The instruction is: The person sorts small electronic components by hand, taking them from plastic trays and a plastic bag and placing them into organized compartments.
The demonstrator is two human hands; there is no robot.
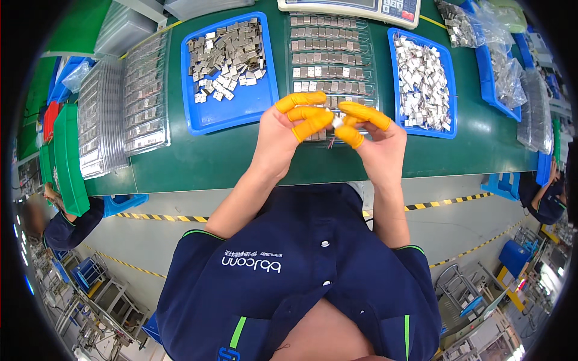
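Observation:
Over the near edge of the green table, my left hand (290,123) and my right hand (374,133) meet, with yellow finger cots on several fingers. Between their fingertips is a small white connector piece (337,122), mostly covered by the fingers. Both hands are closed in a pinch around it. Just beyond them lies a clear blister tray (372,55) with rows of small metal USB-type plugs (325,58). To the left, a blue tray (211,117) holds loose metal plug shells (232,54). At the right, another blue tray (395,84) is heaped with small white connector parts (423,84).
A scale (361,7) stands at the far edge. Stacked clear blister trays (102,114) and a green bin (71,162) occupy the left end. Bagged parts (506,75) and blue bins lie at the right. Other people (69,222) sit at both sides.

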